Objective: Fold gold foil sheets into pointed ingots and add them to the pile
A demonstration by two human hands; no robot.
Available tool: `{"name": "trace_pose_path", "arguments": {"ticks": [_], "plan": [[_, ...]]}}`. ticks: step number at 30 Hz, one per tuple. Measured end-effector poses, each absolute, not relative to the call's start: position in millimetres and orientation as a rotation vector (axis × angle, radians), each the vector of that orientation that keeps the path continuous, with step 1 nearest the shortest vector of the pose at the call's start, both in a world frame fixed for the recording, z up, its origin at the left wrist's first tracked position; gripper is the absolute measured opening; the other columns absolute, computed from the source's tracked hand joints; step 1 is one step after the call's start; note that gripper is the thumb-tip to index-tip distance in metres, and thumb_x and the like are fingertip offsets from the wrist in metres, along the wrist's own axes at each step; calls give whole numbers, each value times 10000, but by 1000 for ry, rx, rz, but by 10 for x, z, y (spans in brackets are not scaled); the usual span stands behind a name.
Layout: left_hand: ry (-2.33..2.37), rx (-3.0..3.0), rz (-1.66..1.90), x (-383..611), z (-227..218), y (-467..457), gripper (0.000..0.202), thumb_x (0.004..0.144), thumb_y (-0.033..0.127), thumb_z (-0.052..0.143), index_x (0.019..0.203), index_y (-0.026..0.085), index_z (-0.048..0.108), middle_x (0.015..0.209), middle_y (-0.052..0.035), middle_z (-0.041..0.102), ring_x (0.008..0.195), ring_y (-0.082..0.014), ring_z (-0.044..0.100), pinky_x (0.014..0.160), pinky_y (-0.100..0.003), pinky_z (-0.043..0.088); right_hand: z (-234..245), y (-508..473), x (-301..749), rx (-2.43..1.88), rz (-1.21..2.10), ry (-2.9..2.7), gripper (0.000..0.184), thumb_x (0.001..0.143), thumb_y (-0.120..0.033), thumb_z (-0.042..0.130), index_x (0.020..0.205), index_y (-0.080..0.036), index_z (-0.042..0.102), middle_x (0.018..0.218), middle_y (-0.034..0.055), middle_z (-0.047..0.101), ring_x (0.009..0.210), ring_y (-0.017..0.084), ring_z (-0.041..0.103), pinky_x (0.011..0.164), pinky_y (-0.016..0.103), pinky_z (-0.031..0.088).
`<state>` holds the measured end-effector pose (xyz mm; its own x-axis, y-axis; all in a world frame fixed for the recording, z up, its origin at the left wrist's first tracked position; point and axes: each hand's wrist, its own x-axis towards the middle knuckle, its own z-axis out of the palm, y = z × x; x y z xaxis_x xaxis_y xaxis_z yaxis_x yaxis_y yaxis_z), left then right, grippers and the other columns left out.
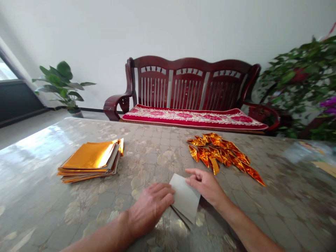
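A folded sheet of paper [186,199], white side up, lies on the table [39,196] in front of me. My left hand [149,208] rests on its left edge, fingers curled and pressed on the fold. My right hand [206,184] pinches the upper right edge of the same sheet between thumb and fingers. A stack of gold foil sheets [90,160] sits to the left. A pile of folded gold paper pieces [223,154] lies just beyond my right hand.
A dark red wooden bench [189,87] with a red patterned cushion stands behind the table. A potted plant [63,84] is at the far left, leafy plants [301,84] at the right. Some blurred items [312,150] lie at the table's right edge.
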<state>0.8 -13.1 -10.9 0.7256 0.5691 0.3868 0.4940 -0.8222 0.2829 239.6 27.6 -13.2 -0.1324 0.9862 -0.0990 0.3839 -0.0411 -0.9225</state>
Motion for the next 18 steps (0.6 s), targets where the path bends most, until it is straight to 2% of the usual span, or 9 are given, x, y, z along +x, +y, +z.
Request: {"name": "trace_pose_path", "arguments": {"ticks": [4,11,13,18], "plan": [[880,2782,607,39,-105,-180,149,968,109,423,922,185,543,1076,-58,669,1009,-204,606,878,-338,496,-92,240,2369,-1657,918,-1859,343,727,-333,696,1049,-222,733,719,-12,686,653,171,621,613,274,433],[1043,2837,553,31,-144,-193,171,968,139,424,834,195,515,816,-34,616,745,-203,544,681,-324,448,36,148,2389,-1735,835,-1920,337,721,-336,706,1050,-267,732,912,22,750,806,230,672,689,307,453],[1055,2828,574,33,-136,-187,194,976,146,411,820,197,514,798,-32,610,733,-202,533,672,-321,431,60,129,2375,-1730,814,-1930,286,713,-294,699,996,-281,736,941,10,756,850,238,676,706,305,449],[1031,2760,658,43,-82,-149,251,1007,184,362,844,194,553,752,-29,605,733,-196,539,691,-310,416,45,88,2309,-1723,700,-1970,97,750,-277,645,821,-262,709,833,-13,740,796,214,660,646,275,417]]}}
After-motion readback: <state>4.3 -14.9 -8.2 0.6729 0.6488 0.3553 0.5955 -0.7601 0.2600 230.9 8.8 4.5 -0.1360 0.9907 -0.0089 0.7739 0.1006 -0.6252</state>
